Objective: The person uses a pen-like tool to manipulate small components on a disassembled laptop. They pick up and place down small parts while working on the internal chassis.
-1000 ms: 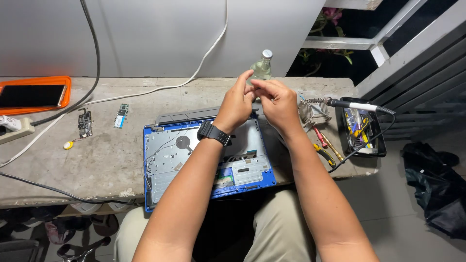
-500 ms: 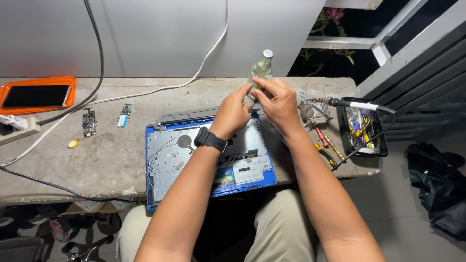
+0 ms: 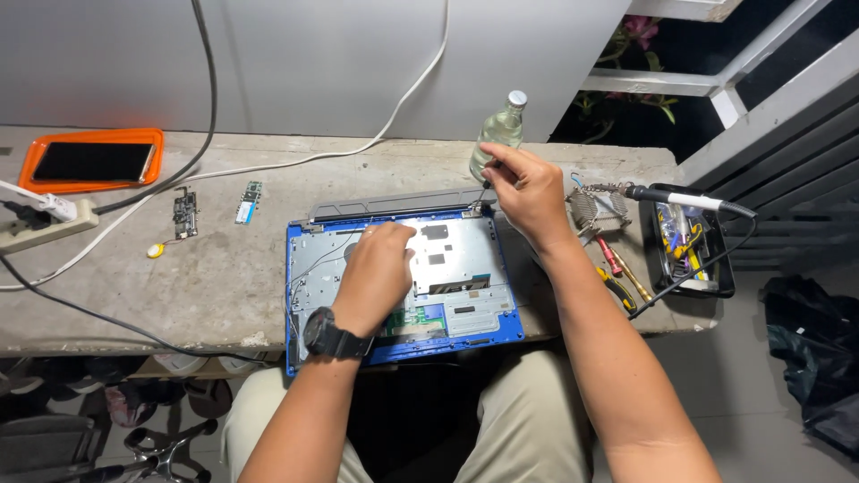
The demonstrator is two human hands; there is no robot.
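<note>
**Opened laptop base under my two hands**

The opened laptop base, blue at the frame and silver inside, lies at the front edge of the concrete table, a little right of the middle, and its front side hangs slightly over the edge above my knees. My left hand rests flat on the metal inner plate of the base, palm down, fingers loosely spread and holding nothing; a black wristwatch is on this wrist. My right hand is at the back right corner of the base, near the hinge. Its fingers are closed in a pinch on a thin dark tool, whose tip points down to that corner. I cannot tell which kind of tool it is.

Just behind my right hand a clear glass bottle stands upright near the back edge of the table. To the right, a soldering iron lies across a black tray at the right end of the table, with screwdrivers beside it. At the back left corner lies an orange tray with a phone, and two small circuit boards are between it and the base.
</note>
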